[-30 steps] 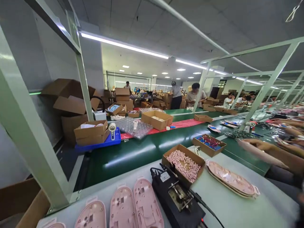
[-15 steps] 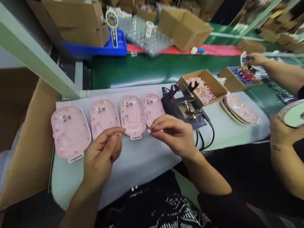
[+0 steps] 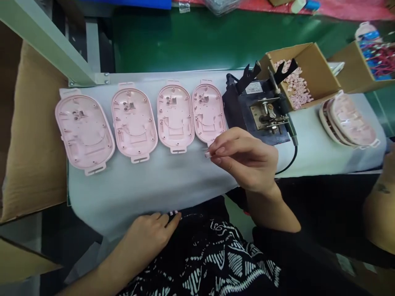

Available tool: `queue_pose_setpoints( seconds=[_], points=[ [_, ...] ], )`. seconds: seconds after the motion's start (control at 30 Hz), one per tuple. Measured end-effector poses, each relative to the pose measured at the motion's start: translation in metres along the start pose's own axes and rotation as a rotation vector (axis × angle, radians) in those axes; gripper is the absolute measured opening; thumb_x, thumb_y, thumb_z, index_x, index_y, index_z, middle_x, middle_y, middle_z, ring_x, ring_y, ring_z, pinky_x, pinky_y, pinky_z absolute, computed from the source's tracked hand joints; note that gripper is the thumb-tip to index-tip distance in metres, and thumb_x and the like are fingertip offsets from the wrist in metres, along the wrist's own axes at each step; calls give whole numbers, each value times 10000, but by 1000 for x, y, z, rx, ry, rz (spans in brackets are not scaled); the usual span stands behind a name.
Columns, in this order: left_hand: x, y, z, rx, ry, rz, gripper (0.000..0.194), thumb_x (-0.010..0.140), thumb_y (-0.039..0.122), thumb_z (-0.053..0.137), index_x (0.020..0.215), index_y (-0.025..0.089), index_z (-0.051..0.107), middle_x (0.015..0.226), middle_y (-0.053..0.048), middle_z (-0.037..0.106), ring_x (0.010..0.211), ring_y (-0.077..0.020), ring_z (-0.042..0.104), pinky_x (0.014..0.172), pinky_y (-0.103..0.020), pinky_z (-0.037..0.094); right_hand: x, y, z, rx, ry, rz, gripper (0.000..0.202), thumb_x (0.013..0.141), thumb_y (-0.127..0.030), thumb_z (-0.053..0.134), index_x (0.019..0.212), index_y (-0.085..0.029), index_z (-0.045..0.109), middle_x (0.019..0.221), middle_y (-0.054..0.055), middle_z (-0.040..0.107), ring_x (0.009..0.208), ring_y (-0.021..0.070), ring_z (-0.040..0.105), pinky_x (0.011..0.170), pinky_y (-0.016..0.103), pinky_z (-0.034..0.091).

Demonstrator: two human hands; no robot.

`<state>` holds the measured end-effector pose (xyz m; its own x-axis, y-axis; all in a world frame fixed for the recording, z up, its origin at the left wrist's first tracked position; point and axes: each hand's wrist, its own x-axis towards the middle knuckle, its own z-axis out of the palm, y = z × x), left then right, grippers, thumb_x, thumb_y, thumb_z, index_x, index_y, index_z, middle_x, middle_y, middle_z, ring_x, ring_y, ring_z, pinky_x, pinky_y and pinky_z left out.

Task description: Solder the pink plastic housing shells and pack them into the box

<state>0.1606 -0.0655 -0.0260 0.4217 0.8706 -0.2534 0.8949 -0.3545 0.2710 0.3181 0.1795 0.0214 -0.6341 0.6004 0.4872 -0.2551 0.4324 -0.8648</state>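
Observation:
My right hand (image 3: 247, 158) is raised over the front of the bench, its thumb and fingers pinched on a small pale pink plastic piece (image 3: 207, 155). Low at my lap, my left hand (image 3: 151, 232) has thumb and index finger slightly apart, the tips at a few small pale pieces (image 3: 173, 212) on the dark patterned clothing. Several pink plastic shells lie in a row, open side up: one far left (image 3: 86, 131), another beside it (image 3: 134, 123), a third (image 3: 175, 117), and the last (image 3: 209, 113) just beyond my right fingertips.
A black device with a metal clamp (image 3: 268, 115) and cable stands right of the shells. Behind it, a cardboard box (image 3: 324, 78) holds small pink pieces. Stacked shells (image 3: 352, 119) lie at the right, near a co-worker's arm (image 3: 382, 201). A metal post (image 3: 52, 45) rises at the left.
The view has tilted down. My left hand has dropped from above the shells to my lap. My right hand still pinches its small piece. The co-worker's reaching hand has left the view.

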Motion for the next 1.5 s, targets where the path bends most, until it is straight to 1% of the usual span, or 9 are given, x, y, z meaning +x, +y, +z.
queue_pose_setpoints(
  seconds=[0.17, 0.4, 0.5, 0.67, 0.77, 0.9, 1.1, 1.3, 1.5],
  points=[
    [8, 1, 29, 46, -17, -98, 563, 824, -74, 495, 1310, 168, 643, 879, -58, 742, 706, -197, 689, 549, -271, 510, -1, 0, -1, 30, 4, 13, 234, 829, -46, 723, 983, -223, 732, 948, 35, 714, 877, 172, 718, 816, 352, 644],
    [-4, -17, 58, 4, 364, -97, 419, 891, -25, 439, 1208, 160, 640, 914, -52, 750, 785, -186, 704, 642, -262, 533, -2, -12, -18, -100, 11, -31, 273, 819, -6, 705, 978, -227, 732, 939, 32, 733, 861, 168, 719, 763, 319, 638],
    [0, -15, 42, -454, 456, -113, 255, 971, 74, 417, 1065, 214, 609, 771, 17, 667, 637, -124, 626, 602, -221, 472, 22, -22, -40, -327, -33, -74, 256, 845, -39, 695, 993, -244, 731, 953, 23, 749, 900, 173, 721, 798, 330, 623],
    [28, -13, -20, -1575, 205, -380, 337, 1014, 515, 429, 847, 222, 451, 628, 63, 314, 517, -92, 280, 482, -215, 263, 99, -30, -59, -740, -233, 66, 102, 873, -184, 691, 957, -218, 739, 977, 30, 752, 844, 159, 703, 777, 300, 566],
    [59, -18, -51, -2003, 134, -267, 412, 952, 624, 495, 875, 231, 403, 633, 84, 272, 505, -74, 179, 468, -215, 152, 138, -9, -47, -930, -451, 158, 138, 833, -117, 656, 898, -195, 749, 917, 32, 751, 783, 154, 671, 726, 283, 501],
    [97, -24, -75, -1805, 267, -142, 337, 1010, 539, 450, 905, 220, 428, 699, 46, 507, 551, -78, 354, 539, -237, 267, 159, 33, -24, -1152, -651, 275, 236, 788, -71, 604, 897, -193, 775, 866, 62, 762, 780, 185, 655, 674, 287, 426],
    [120, -33, -96, -1461, 359, -67, 296, 1041, 455, 371, 908, 213, 478, 940, -32, 689, 579, -108, 401, 574, -283, 340, 162, 64, -17, -1188, -592, 386, 298, 736, -51, 603, 919, -196, 789, 912, 63, 780, 824, 197, 677, 724, 283, 453],
    [132, -43, -96, -1222, 539, -108, 203, 1023, 334, 383, 914, 217, 508, 940, -25, 666, 805, -169, 565, 752, -328, 406, 158, 75, -18, -1251, -587, 385, 253, 803, -88, 589, 937, -192, 777, 952, 71, 776, 872, 205, 674, 745, 288, 441],
    [141, -44, -87, -1174, 562, -113, 167, 1008, 300, 374, 871, 231, 441, 693, 43, 519, 619, -145, 482, 616, -296, 355, 161, 53, -16, -1400, -622, 328, 224, 902, -195, 551, 968, -184, 765, 963, 102, 753, 843, 213, 657, 693, 296, 392]
  ],
)
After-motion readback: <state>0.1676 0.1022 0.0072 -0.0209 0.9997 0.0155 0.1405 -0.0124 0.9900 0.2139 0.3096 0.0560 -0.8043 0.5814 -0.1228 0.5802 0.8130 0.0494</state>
